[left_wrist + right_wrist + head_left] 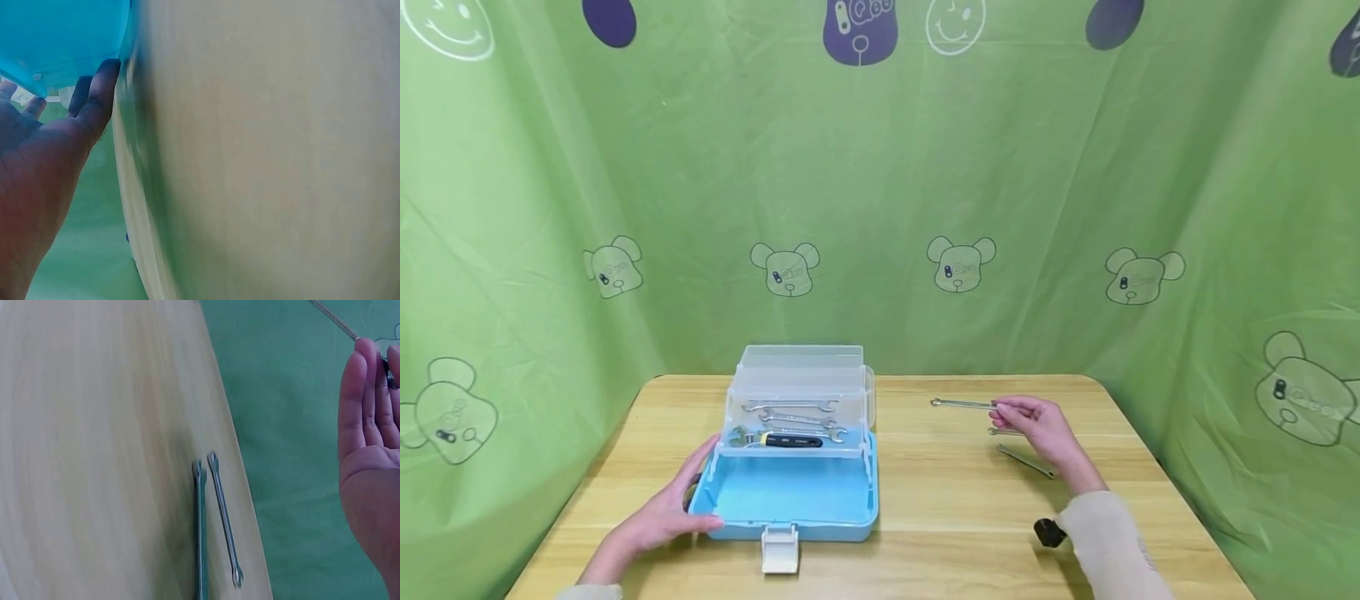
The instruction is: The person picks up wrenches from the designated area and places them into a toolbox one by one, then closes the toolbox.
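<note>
A light-blue toolbox (782, 528) stands open on the table, its clear trays raised at the back. Along its left side lies my left hand (662, 510), fingers spread, the thumb against the front corner. In the left wrist view the fingers (105, 84) touch the blue wall. My right hand (1037, 429) pinches one end of a slim wrench (958, 404), held level above the table at the right. Two more wrenches, one short-looking (1003, 432) and one slanted (1026, 461), lie under and beside this hand. The right wrist view shows the held wrench (334, 319) only in part.
In the tray sit several wrenches (797, 420) and a black-and-yellow handled tool (792, 441). A white latch (780, 550) hangs at the toolbox front. A dark thing (691, 493) shows by my left hand, its kind unclear. Green cloth (880, 208) surrounds the wooden table (940, 517).
</note>
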Available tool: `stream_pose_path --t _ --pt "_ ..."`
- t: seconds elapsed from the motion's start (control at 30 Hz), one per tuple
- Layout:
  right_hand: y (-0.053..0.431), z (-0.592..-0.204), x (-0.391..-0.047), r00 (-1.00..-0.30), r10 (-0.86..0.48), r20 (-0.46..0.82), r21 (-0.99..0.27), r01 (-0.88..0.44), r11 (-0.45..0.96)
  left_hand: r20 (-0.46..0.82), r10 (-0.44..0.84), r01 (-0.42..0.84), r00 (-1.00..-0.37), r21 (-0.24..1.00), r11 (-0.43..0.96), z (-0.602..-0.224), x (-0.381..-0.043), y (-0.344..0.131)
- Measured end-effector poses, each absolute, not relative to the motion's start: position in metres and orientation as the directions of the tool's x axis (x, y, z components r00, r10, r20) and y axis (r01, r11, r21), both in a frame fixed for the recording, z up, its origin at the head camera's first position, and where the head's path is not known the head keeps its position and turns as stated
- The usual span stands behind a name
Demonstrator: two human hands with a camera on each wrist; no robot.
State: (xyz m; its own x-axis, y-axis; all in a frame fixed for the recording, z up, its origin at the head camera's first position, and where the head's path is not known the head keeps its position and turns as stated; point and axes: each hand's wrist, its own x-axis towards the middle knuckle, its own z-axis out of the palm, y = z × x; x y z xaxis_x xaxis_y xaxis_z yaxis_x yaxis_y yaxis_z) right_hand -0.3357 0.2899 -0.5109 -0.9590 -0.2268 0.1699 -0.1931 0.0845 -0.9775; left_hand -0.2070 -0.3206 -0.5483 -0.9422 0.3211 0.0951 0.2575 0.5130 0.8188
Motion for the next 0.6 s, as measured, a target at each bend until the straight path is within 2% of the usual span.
stream_pose_path --t 0.13,0.6 --pt "0.28 -0.507 -0.336 -0.952 -0.244 0.187 -0.978 -0.203 0.044 0.089 0.319 0.251 -0.944 0.821 0.512 -0.548 -0.207 -0.32" --pt "0.235 -0.488 -0.354 -0.94 -0.289 0.183 -0.976 -0.209 0.061 0.081 0.315 0.242 -0.945 0.822 0.516 -0.548 -0.208 -0.32"
